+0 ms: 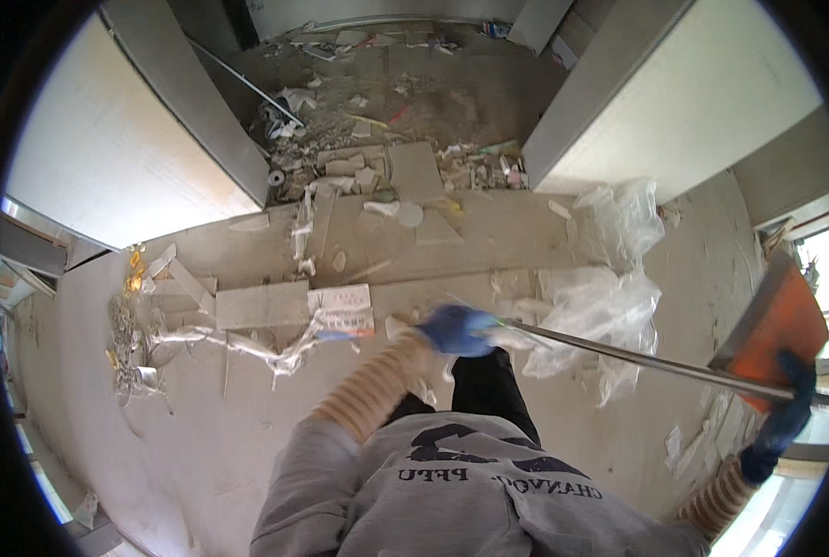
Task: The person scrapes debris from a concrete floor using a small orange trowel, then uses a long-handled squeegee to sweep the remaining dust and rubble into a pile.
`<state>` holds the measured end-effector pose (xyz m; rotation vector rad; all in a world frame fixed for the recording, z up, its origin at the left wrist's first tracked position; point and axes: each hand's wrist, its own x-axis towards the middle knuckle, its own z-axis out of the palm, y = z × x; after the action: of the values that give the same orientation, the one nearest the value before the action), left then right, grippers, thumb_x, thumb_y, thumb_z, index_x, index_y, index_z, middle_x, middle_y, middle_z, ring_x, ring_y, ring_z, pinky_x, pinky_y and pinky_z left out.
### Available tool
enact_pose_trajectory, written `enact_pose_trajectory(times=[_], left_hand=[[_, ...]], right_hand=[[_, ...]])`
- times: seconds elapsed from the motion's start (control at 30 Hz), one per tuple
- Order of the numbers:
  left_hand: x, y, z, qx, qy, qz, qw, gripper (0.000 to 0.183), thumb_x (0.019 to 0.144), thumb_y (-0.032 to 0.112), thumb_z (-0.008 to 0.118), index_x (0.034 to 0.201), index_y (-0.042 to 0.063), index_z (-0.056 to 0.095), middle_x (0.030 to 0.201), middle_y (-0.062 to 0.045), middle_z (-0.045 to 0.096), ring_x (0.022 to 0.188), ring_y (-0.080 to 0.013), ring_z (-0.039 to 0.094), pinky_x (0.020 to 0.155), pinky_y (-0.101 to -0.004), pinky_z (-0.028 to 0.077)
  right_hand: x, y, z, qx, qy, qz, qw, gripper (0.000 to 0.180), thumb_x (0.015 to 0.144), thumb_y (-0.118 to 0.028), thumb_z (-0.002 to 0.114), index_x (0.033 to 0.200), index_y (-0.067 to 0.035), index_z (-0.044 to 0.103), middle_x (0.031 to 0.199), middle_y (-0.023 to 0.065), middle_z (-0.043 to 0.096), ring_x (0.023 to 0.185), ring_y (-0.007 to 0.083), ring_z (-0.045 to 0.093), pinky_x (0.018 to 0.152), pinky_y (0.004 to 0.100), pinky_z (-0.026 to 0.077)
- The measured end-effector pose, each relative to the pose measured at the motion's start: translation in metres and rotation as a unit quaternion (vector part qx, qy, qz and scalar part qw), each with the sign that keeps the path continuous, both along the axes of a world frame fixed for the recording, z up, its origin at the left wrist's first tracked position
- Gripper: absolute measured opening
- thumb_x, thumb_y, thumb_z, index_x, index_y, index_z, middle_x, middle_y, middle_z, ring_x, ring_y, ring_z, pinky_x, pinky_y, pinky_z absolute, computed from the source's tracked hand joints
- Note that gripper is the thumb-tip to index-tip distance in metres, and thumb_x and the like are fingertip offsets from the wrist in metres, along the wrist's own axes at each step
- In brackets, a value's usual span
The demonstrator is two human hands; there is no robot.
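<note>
My left hand (460, 331), in a blue glove and blurred, is closed around one end of a metal pole (623, 356) in front of my legs. The pole slants down to the right, where my right hand (794, 407), in a dark blue glove, grips it near the picture's rim. Beside the right hand is a fan-shaped orange and grey head (780, 334); whether it is a broom or a dustpan I cannot tell. Crumpled clear plastic sheeting (595, 320) lies on the floor below the pole.
Flat board pieces (261, 305) and a printed box (341, 310) lie left of my hands. A tangle of debris (129, 341) lies farther left. Ahead, rubble (359, 167) covers the opening between two pale panels (136, 139), (686, 104). A thin white rod (247, 82) leans there.
</note>
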<state>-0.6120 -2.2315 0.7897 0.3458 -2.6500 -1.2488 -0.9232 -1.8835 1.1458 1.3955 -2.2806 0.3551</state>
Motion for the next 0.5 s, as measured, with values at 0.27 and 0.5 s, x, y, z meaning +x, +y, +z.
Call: enact_pose_trajectory(times=[0.27, 0.5], left_hand=[[-0.291, -0.118, 0.054, 0.157, 0.079, -0.049, 0.983, 0.042, 0.069, 0.033, 0.065, 0.105, 0.012, 0.063, 0.092, -0.015, 0.065, 0.087, -0.0318, 0.063, 0.08, -0.04, 0.048], [-0.36, -0.419, 0.057, 0.072, 0.111, 0.17, 0.977, 0.023, 0.083, 0.027, 0.057, 0.099, 0.012, 0.065, 0.08, -0.012, 0.065, 0.073, -0.0283, 0.062, 0.068, -0.0374, 0.05]], right_hand=[[-0.116, -0.218, -0.005, -0.03, 0.121, 0.128, 0.984, 0.047, 0.094, -0.037, 0.044, 0.123, 0.0, 0.05, 0.119, 0.0174, 0.057, 0.111, 0.0294, 0.055, 0.096, 0.0397, 0.043], [-0.26, -0.556, -0.013, -0.047, -0.105, 0.247, 0.962, 0.039, 0.096, -0.027, 0.041, 0.126, -0.003, 0.05, 0.122, 0.0127, 0.056, 0.111, 0.0214, 0.055, 0.091, 0.0314, 0.045]])
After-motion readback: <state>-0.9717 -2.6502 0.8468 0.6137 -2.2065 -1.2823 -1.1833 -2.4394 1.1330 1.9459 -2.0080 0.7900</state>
